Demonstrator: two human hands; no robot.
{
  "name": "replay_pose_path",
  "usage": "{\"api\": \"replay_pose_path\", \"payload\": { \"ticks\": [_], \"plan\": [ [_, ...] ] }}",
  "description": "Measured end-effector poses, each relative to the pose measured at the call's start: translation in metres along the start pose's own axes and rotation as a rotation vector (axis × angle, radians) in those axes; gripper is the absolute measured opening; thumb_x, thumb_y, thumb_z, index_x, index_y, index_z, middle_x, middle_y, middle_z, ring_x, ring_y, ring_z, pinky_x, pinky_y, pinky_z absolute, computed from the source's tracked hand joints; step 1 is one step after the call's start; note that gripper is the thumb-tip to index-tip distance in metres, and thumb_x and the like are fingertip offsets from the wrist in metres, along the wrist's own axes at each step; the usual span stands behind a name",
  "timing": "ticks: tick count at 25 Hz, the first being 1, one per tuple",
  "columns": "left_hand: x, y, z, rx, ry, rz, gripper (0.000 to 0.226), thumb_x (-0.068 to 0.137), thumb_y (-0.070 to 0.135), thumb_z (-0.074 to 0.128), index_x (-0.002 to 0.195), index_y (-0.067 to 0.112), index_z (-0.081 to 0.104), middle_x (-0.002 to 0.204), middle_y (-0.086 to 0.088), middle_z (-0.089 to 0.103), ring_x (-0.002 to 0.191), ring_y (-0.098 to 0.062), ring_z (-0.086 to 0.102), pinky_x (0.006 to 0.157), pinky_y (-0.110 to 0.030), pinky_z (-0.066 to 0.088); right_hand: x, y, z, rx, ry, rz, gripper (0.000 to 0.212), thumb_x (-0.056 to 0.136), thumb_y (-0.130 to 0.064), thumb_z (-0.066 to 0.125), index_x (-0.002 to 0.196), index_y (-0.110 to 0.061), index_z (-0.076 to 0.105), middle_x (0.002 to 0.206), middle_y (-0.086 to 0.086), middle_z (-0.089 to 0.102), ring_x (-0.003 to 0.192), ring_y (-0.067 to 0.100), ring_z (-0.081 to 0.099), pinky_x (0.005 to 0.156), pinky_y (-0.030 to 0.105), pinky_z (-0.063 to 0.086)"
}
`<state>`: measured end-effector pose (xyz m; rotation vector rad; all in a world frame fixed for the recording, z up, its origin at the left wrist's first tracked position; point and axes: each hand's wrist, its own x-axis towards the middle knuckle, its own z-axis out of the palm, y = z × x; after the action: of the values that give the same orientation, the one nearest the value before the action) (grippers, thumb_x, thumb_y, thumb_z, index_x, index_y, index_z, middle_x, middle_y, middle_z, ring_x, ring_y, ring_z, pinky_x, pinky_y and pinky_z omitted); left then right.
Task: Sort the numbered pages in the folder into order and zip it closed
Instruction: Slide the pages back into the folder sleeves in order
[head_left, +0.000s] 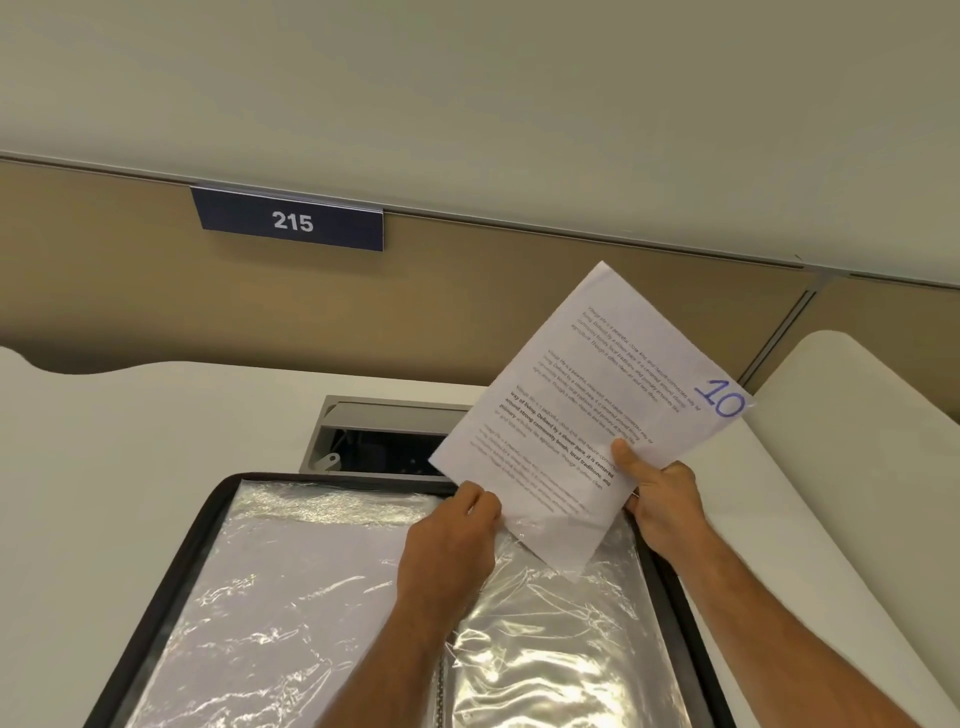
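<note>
The person stands at a white desk (156, 441) with an open folder (171, 551) lying flat on it, its dark zipped edge running round clear plastic sleeves (270, 582) that catch the light. Above the folder's far right part they hold up a printed page (587, 395), tilted so that its top corner points up and away; a blue handwritten "10" sits at its right corner.

The right hand (662, 506) grasps the page at its lower right edge: the thumb (626, 457) lies pressed flat on the printed face, and the other fingers are curled behind the sheet, mostly hidden by it. The left hand (452, 540) is at the page's lower left edge, fingers bunched and bent, knuckles toward me; it seems to pinch the paper's edge together with the crinkled mouth of a sleeve, though I cannot tell exactly which it has hold of. The page's bottom corner dips into or against that plastic.

Behind the folder an open cable hatch (374, 431) is set in the desk. On the tan partition (104, 270) beyond hangs a dark label (291, 221) reading 215.
</note>
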<state>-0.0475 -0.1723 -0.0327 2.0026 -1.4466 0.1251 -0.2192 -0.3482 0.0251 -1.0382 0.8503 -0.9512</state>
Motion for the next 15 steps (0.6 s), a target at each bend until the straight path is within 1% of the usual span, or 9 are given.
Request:
{"api": "replay_pose_path", "payload": {
  "ticks": [2,3,5,7,8,9,10,12,15],
  "plan": [
    [0.001,0.000,-0.002,-0.046,-0.005,-0.025,0.024,0.085,0.022,0.076,0.086,0.026,0.052,0.085,0.012,0.060,0.058,-0.010,0.056,0.043,-0.031,0.052,0.006,-0.004,-0.007,-0.079,-0.055,-0.008,0.073,0.051,-0.033,0.095,0.116,-0.010,0.069,0.114,0.010,0.074,0.104,0.027,0.072,0.080,0.038,0.062],
    [0.002,0.001,-0.004,-0.060,-0.023,-0.042,0.022,0.088,0.023,0.072,0.087,0.027,0.050,0.086,0.012,0.061,0.059,-0.010,0.057,0.047,-0.032,0.054,0.008,-0.008,-0.009,-0.121,-0.074,-0.017,0.075,0.049,-0.034,0.095,0.116,-0.011,0.069,0.113,0.009,0.075,0.103,0.027,0.072,0.079,0.037,0.062],
    [0.008,0.006,-0.013,-0.071,-0.115,-0.107,0.011,0.097,0.032,0.059,0.092,0.028,0.050,0.093,0.013,0.064,0.070,-0.010,0.061,0.065,-0.034,0.057,0.014,-0.018,-0.009,-0.184,-0.106,-0.027,0.064,0.053,-0.030,0.088,0.112,-0.014,0.069,0.109,0.007,0.076,0.100,0.027,0.073,0.072,0.036,0.062],
    [0.019,0.003,-0.021,-0.083,-0.225,-0.153,0.012,0.099,0.041,0.054,0.095,0.030,0.051,0.096,0.015,0.064,0.079,-0.008,0.060,0.078,-0.031,0.055,0.023,-0.028,-0.009,-0.239,-0.122,-0.016,0.053,0.058,-0.029,0.085,0.107,-0.016,0.070,0.107,0.008,0.076,0.094,0.027,0.074,0.066,0.037,0.062],
    [0.025,0.000,-0.025,-0.067,-0.291,-0.155,0.015,0.097,0.045,0.055,0.095,0.030,0.053,0.096,0.015,0.064,0.082,-0.007,0.060,0.082,-0.031,0.054,0.028,-0.032,-0.008,-0.273,-0.124,-0.007,0.053,0.058,-0.031,0.088,0.106,-0.016,0.071,0.107,0.009,0.076,0.094,0.027,0.074,0.067,0.038,0.062],
    [0.032,-0.004,-0.031,-0.054,-0.365,-0.158,0.019,0.095,0.049,0.058,0.094,0.030,0.055,0.096,0.015,0.063,0.084,-0.006,0.060,0.084,-0.031,0.054,0.032,-0.035,-0.008,-0.299,-0.132,-0.012,0.062,0.052,-0.037,0.093,0.106,-0.015,0.071,0.107,0.009,0.076,0.095,0.028,0.074,0.069,0.039,0.063],
    [0.039,-0.009,-0.036,-0.049,-0.437,-0.163,0.021,0.092,0.051,0.061,0.093,0.030,0.058,0.096,0.015,0.064,0.086,-0.006,0.060,0.087,-0.031,0.054,0.034,-0.038,-0.006,-0.310,-0.143,-0.022,0.078,0.041,-0.045,0.098,0.107,-0.014,0.071,0.106,0.008,0.077,0.095,0.027,0.074,0.072,0.039,0.063],
    [0.052,-0.016,-0.043,-0.039,-0.552,-0.163,0.017,0.090,0.046,0.065,0.093,0.030,0.060,0.100,0.013,0.064,0.090,-0.008,0.061,0.090,-0.032,0.053,0.038,-0.039,-0.005,-0.296,-0.148,-0.036,0.100,0.022,-0.053,0.099,0.109,-0.013,0.071,0.106,0.006,0.077,0.094,0.025,0.075,0.072,0.037,0.063],
    [0.062,-0.021,-0.050,-0.008,-0.582,-0.114,0.012,0.090,0.040,0.068,0.096,0.031,0.064,0.100,0.013,0.065,0.092,-0.009,0.061,0.092,-0.036,0.053,0.042,-0.035,-0.009,-0.247,-0.152,-0.037,0.102,0.019,-0.053,0.099,0.109,-0.014,0.071,0.105,0.006,0.077,0.094,0.024,0.075,0.069,0.035,0.062]
  ]
}}
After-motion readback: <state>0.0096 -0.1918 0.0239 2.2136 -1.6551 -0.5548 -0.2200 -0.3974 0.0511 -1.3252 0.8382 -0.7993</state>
